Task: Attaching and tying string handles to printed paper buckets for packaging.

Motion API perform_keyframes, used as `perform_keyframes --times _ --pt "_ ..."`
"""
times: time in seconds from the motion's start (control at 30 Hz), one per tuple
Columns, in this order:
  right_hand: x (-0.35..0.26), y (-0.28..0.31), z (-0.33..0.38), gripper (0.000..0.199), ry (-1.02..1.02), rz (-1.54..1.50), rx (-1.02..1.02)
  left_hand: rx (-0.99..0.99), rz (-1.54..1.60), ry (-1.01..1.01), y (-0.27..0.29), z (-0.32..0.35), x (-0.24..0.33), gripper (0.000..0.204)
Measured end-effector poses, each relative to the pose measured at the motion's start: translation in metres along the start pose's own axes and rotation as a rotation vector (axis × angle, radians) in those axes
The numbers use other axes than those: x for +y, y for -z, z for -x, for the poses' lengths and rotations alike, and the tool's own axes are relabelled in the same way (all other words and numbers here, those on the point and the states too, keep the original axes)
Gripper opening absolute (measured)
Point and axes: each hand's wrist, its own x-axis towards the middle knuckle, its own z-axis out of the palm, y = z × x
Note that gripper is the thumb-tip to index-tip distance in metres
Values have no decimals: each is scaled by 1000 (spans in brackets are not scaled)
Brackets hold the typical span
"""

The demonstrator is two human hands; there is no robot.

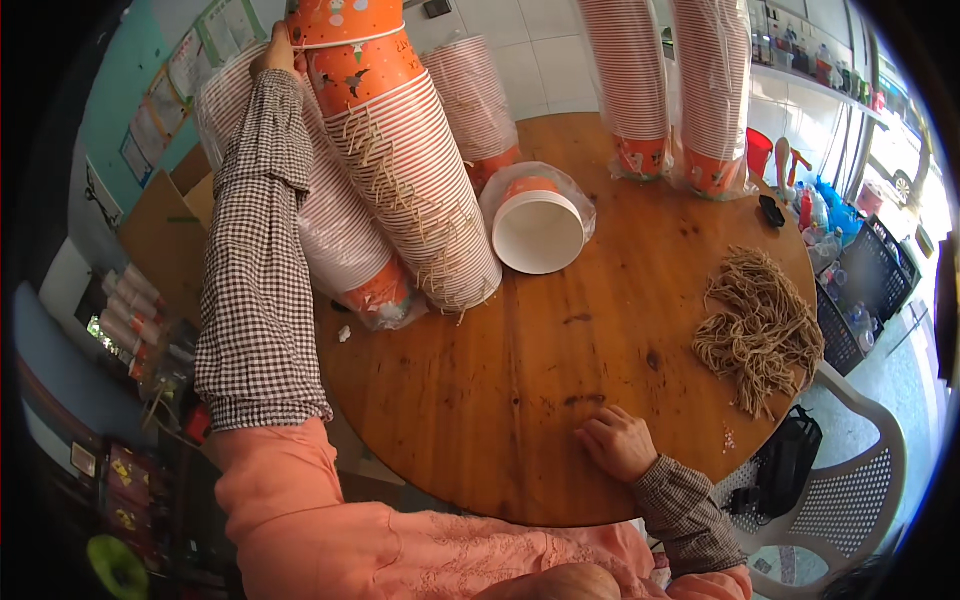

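A tall stack of paper buckets (pixel 400 165) leans at the left of the round wooden table, white rims nested, orange printed buckets at the top. Pieces of tan twine hang along its side, and a white band circles the top. My left hand (pixel 275 55) is closed at the stack's upper left edge, its fingers partly hidden. My right hand (pixel 618 443) rests on the table near its front edge, fingers curled in, with nothing visible in them. A single orange and white bucket (pixel 537 232) lies on its side in clear plastic, right of the stack.
On the table (pixel 560 370) a heap of tan twine (pixel 757 325) lies at the right. Plastic-wrapped bucket stacks (pixel 628 85) stand at the back; another wrapped stack (pixel 345 235) is beside the leaning one. A grey plastic chair (pixel 850 480) holds a black bag (pixel 790 460).
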Motion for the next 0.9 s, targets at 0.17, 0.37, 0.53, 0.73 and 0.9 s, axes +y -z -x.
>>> perform_keyframes --times 0.17,0.37,0.53,0.73,0.9 --pt "-2 -1 -1 18 -4 16 -17 -72 -176 201 20 2 -13 27" --pt "0 -1 1 17 5 -2 -20 -36 -267 162 55 37 -50 32" --pt "-5 -3 -1 18 25 -8 -50 1 -500 -734 67 35 -27 51" --pt "-1 0 3 19 -32 -45 -12 -252 -759 -1225 2 47 21 52" --pt "-1 -1 1 19 -40 -49 -21 -380 -990 -1061 9 29 -16 52"
